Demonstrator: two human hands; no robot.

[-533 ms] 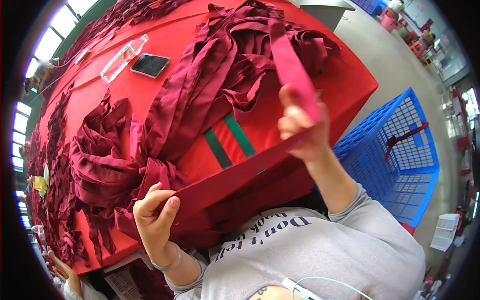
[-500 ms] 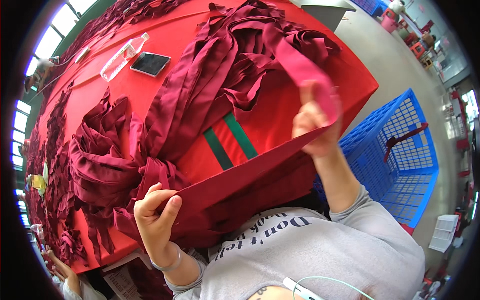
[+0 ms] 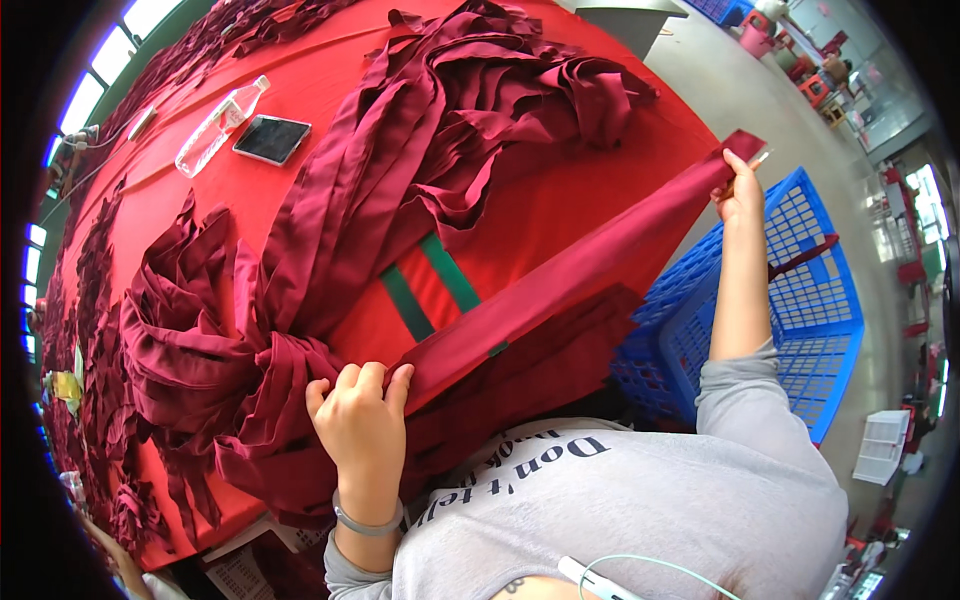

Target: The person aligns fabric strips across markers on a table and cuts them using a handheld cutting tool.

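A long maroon fabric strip (image 3: 575, 272) is stretched taut and slanting across the table's near side. Its lower left end is pinched by my left hand (image 3: 362, 425), between thumb and fingers. Out to the upper right, my right hand (image 3: 740, 192) grips the other end; something thin and pale pokes out beside those fingers, too small to name. Below the stretched strip lie more layered maroon strips (image 3: 530, 375). Two dark green bands (image 3: 450, 275) run over the red cloth behind it. A knotted bundle of maroon strips (image 3: 190, 345) sits left of them.
Loose maroon strips (image 3: 480, 90) are heaped on the red table (image 3: 330, 30). A phone (image 3: 271, 139) and a clear plastic bottle (image 3: 222, 125) lie farther left. Beside the table's right edge stands a blue plastic crate (image 3: 690, 330). Another person's arm (image 3: 118, 560) shows at lower left.
My right hand has moved outward to the upper right, pulling the strip straight to its end. My left hand has shifted slightly right, still pinching it.
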